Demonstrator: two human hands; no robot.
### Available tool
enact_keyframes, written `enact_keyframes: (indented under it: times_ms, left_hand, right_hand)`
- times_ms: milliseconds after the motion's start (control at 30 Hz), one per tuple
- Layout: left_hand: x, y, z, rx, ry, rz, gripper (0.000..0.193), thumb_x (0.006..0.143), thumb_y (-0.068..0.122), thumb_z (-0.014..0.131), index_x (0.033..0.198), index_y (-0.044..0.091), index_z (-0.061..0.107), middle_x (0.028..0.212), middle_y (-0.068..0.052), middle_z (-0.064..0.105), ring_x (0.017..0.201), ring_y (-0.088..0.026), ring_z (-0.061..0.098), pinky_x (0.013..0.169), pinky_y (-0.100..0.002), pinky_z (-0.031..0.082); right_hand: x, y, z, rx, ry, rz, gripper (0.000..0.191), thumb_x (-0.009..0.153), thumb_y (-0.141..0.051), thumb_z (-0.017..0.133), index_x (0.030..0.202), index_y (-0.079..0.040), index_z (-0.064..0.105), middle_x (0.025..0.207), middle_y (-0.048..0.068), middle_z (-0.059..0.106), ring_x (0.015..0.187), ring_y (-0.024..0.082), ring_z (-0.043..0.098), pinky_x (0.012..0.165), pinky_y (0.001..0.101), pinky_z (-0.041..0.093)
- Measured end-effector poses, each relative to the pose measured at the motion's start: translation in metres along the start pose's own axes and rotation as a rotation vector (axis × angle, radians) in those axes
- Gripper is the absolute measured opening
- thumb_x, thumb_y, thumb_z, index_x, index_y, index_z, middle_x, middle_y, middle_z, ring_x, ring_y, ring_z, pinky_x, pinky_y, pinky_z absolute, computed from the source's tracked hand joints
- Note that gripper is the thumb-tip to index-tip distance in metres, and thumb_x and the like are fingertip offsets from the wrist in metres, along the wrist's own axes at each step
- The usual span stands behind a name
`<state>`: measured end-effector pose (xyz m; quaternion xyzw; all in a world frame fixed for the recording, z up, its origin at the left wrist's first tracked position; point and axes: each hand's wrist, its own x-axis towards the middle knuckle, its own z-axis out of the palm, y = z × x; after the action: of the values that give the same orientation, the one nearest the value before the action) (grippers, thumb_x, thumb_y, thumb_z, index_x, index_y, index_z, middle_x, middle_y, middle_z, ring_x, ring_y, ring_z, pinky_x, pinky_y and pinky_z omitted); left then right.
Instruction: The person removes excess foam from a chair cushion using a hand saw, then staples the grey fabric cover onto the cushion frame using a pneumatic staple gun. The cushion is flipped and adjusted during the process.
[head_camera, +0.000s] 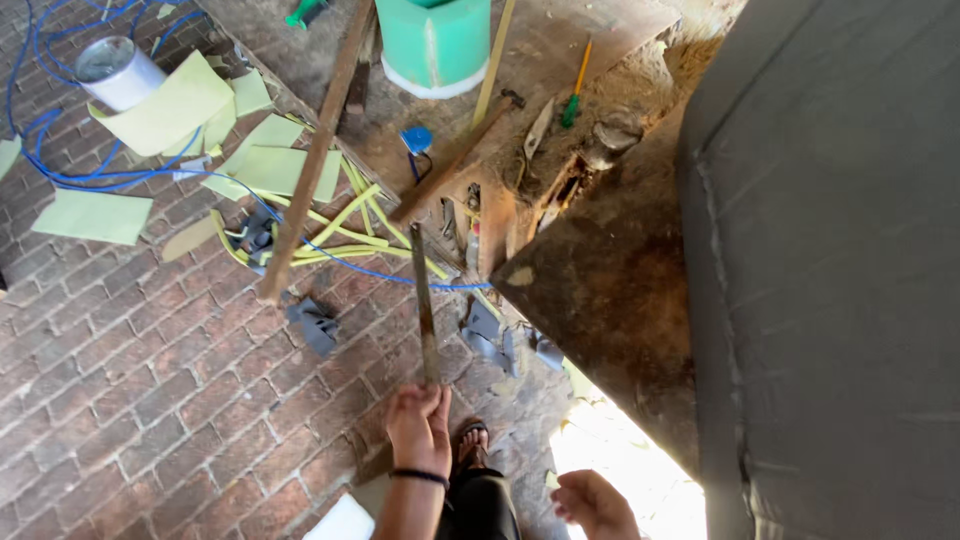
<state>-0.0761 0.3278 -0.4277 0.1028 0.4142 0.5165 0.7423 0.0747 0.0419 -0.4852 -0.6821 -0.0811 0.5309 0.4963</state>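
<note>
My left hand (418, 428), with a black band at the wrist, is closed around the lower end of a long, narrow, rusty metal strip (423, 300). The strip points up and away over the brick floor toward the edge of a worn wooden workbench (600, 270). My right hand (592, 503) hangs low at the bottom right with loosely curled fingers and nothing visible in it. My sandalled foot (470, 440) stands just beside the left hand.
On the bench are a green bucket (435, 40), a hammer (455, 155), a screwdriver (575, 90) and a blue cap (416, 138). A wooden plank (315, 150) leans on it. Pale yellow sheets (95, 215), blue cable (60, 170), a white can (115, 70) and grey scraps (315, 325) lie on the floor.
</note>
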Motion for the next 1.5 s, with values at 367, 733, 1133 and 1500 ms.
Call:
enact_keyframes:
  times_ms: [367, 733, 1133, 1500]
  left_hand:
    - [-0.101, -0.081, -0.032, -0.021, -0.452, -0.196, 0.032, 0.079, -0.022, 0.063, 0.073, 0.008, 0.052, 0.083, -0.008, 0.068, 0.08, -0.022, 0.07, 0.082, -0.041, 0.06]
    - [-0.169, -0.08, -0.052, 0.542, -1.046, -0.105, 0.011, 0.091, -0.009, 0.06, 0.092, 0.001, 0.062, 0.1, -0.008, 0.069, 0.098, -0.017, 0.071, 0.081, -0.03, 0.056]
    - [-0.251, -0.104, 0.108, 0.561, -1.454, 0.751, 0.086, 0.098, 0.064, 0.063, 0.154, 0.004, 0.036, 0.153, -0.018, 0.045, 0.142, -0.026, 0.047, 0.12, -0.044, 0.04]
    - [-0.248, -0.131, 0.14, 0.502, -1.428, 0.435, 0.035, 0.105, 0.039, 0.064, 0.11, 0.005, 0.066, 0.094, 0.005, 0.065, 0.086, -0.007, 0.056, 0.077, -0.024, 0.05]
  right_hand:
    - [-0.05, -0.1, 0.04, -0.158, -0.003, -0.435, 0.042, 0.095, -0.015, 0.058, 0.137, -0.008, 0.06, 0.123, 0.007, 0.072, 0.113, 0.018, 0.068, 0.097, 0.0316, 0.056]
    - [-0.106, -0.007, 0.014, -0.189, 0.394, -0.926, 0.015, 0.101, -0.011, 0.061, 0.107, -0.003, 0.072, 0.098, 0.004, 0.079, 0.09, 0.013, 0.072, 0.083, 0.028, 0.056]
    - [-0.136, 0.059, -0.076, 0.418, 0.608, -1.05, 0.012, 0.107, -0.011, 0.058, 0.107, 0.0, 0.064, 0.1, 0.013, 0.07, 0.093, 0.021, 0.07, 0.088, 0.0361, 0.059]
    - [-0.146, -0.003, -0.059, 0.298, 0.689, -1.162, 0.018, 0.103, -0.013, 0.064, 0.113, 0.002, 0.066, 0.097, 0.01, 0.076, 0.089, 0.015, 0.074, 0.082, 0.0322, 0.064]
